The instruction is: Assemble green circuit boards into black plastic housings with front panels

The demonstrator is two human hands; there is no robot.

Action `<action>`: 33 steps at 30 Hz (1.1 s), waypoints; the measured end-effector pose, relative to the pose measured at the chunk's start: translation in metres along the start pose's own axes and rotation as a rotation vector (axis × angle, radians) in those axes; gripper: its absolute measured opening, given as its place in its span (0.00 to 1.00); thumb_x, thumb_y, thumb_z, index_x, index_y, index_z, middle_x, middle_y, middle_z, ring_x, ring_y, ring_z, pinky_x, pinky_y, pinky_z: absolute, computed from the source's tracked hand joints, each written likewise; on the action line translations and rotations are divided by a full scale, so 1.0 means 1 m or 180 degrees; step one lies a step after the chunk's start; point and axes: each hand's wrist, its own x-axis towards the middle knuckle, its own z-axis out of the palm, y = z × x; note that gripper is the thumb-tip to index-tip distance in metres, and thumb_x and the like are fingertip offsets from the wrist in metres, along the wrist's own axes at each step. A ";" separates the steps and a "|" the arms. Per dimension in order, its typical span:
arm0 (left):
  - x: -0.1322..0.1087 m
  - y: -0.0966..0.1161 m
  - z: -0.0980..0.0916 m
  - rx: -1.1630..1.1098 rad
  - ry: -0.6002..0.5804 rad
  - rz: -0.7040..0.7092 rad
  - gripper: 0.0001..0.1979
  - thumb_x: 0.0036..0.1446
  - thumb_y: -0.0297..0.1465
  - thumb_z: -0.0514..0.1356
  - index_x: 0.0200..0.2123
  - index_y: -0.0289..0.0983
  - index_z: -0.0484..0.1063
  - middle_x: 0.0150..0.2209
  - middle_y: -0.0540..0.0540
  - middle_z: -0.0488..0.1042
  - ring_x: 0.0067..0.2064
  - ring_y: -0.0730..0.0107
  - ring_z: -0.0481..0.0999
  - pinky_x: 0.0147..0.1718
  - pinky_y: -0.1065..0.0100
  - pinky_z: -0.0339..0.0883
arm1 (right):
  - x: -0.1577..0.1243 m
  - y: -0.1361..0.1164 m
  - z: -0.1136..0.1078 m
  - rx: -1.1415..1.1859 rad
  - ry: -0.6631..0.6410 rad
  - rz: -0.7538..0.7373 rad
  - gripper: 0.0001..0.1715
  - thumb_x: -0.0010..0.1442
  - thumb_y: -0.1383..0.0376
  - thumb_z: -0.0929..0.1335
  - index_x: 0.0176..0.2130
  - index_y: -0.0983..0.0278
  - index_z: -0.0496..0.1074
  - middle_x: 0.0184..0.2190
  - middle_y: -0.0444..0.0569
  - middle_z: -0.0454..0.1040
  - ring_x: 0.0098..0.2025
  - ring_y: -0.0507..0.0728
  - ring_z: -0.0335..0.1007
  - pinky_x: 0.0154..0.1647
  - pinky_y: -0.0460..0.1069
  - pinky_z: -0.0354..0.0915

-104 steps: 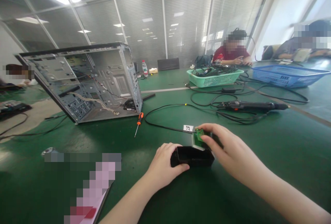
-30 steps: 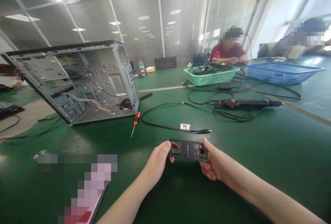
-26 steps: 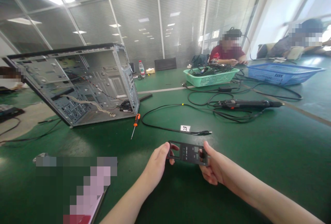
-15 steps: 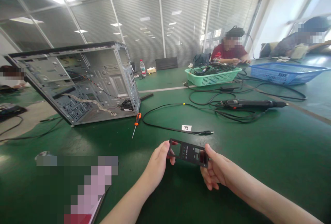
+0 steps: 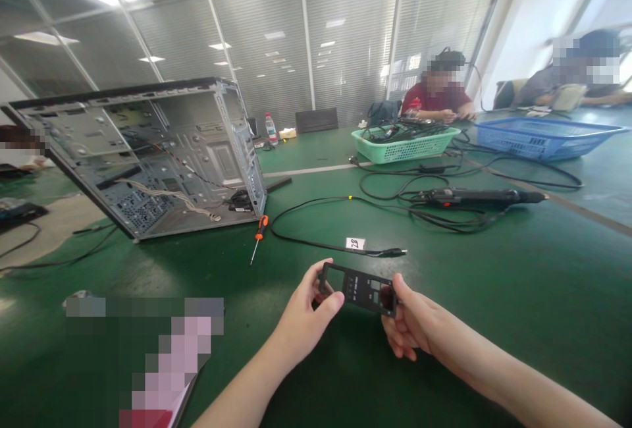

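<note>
A thin black panel (image 5: 361,288) with rectangular cut-outs and small white print is held up over the green table, tilted down to the right. My left hand (image 5: 309,313) grips its left end, thumb on the lower front edge and fingers at the top and behind. My right hand (image 5: 412,316) holds the right end, thumb on top and the other fingers curled below. Beyond the panel lie a small numbered label (image 5: 355,243) and a black cable end (image 5: 392,253). An orange-handled screwdriver (image 5: 262,227) rests farther left.
An open metal computer case (image 5: 222,158) stands at the left. A black power tool (image 5: 474,198) with looping cables lies at the right. Behind it are a green basket (image 5: 405,149) of cables and a blue basket (image 5: 538,141). People sit at the far right and far left.
My left thumb has moved from the panel's upper left corner down to its lower front edge, and the left fingers now reach its top. The right hand keeps its hold.
</note>
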 end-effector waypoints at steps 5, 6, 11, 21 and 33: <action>-0.001 0.001 0.002 0.0109 0.0026 0.0028 0.28 0.52 0.35 0.57 0.57 0.38 0.56 0.32 0.51 0.64 0.35 0.68 0.66 0.41 0.64 0.60 | -0.004 -0.002 0.006 0.0009 0.0165 0.0003 0.42 0.48 0.31 0.63 0.32 0.67 0.58 0.19 0.43 0.61 0.22 0.49 0.62 0.20 0.40 0.54; -0.001 0.002 0.002 0.0114 0.0028 0.0020 0.28 0.52 0.35 0.57 0.57 0.38 0.56 0.32 0.51 0.64 0.35 0.68 0.66 0.41 0.63 0.60 | -0.006 -0.003 0.007 0.0010 0.0207 -0.0010 0.42 0.48 0.31 0.63 0.34 0.67 0.57 0.19 0.42 0.61 0.23 0.50 0.62 0.21 0.40 0.54; 0.000 0.000 0.001 0.0102 0.0016 0.0033 0.27 0.53 0.33 0.56 0.57 0.39 0.56 0.33 0.50 0.64 0.36 0.67 0.67 0.42 0.62 0.60 | -0.008 -0.005 0.010 0.0040 0.0265 -0.0056 0.41 0.49 0.32 0.63 0.34 0.66 0.56 0.21 0.43 0.61 0.24 0.50 0.62 0.23 0.40 0.55; 0.000 0.004 0.003 0.0088 0.0165 -0.0043 0.27 0.53 0.32 0.57 0.57 0.38 0.56 0.35 0.49 0.65 0.37 0.67 0.68 0.43 0.61 0.62 | -0.007 -0.004 0.006 0.0207 0.0132 -0.0095 0.39 0.52 0.34 0.64 0.30 0.68 0.58 0.24 0.44 0.60 0.25 0.49 0.62 0.25 0.42 0.58; 0.000 0.003 0.004 0.0060 0.0136 0.0035 0.27 0.54 0.32 0.57 0.57 0.38 0.55 0.40 0.46 0.69 0.42 0.63 0.70 0.44 0.61 0.62 | -0.003 -0.001 0.003 0.0436 0.0240 -0.0132 0.37 0.51 0.37 0.68 0.36 0.67 0.58 0.24 0.44 0.62 0.25 0.49 0.63 0.25 0.41 0.58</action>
